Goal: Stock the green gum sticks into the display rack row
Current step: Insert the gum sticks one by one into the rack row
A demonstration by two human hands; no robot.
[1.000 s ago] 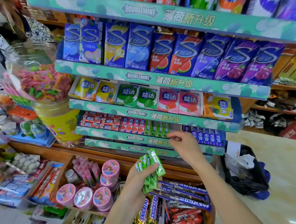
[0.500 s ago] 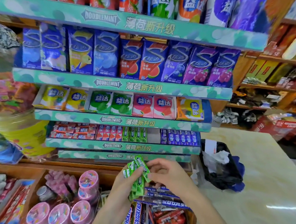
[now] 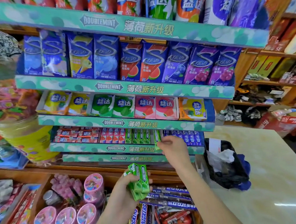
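My left hand (image 3: 124,190) grips a bundle of green gum sticks (image 3: 139,180) below the rack. My right hand (image 3: 174,149) pinches a single green gum stick (image 3: 157,139), held upright at the gap in the display rack row (image 3: 128,148). Several green sticks (image 3: 137,136) stand in that row, between red-pink sticks on the left and blue sticks (image 3: 184,137) on the right. The held stick's lower end overlaps the row's front lip.
Higher rack tiers carry boxed and bagged gum. Below are a wooden tray with pink round tins (image 3: 67,218), chocolate bars (image 3: 139,218) and blue bars. A yellow jar (image 3: 25,137) stands left. A black bag (image 3: 227,167) lies on the pale counter (image 3: 267,174) at right.
My right hand took one green stick from the bundle and lifted it up to the gap in the row. The left hand kept the bundle low.
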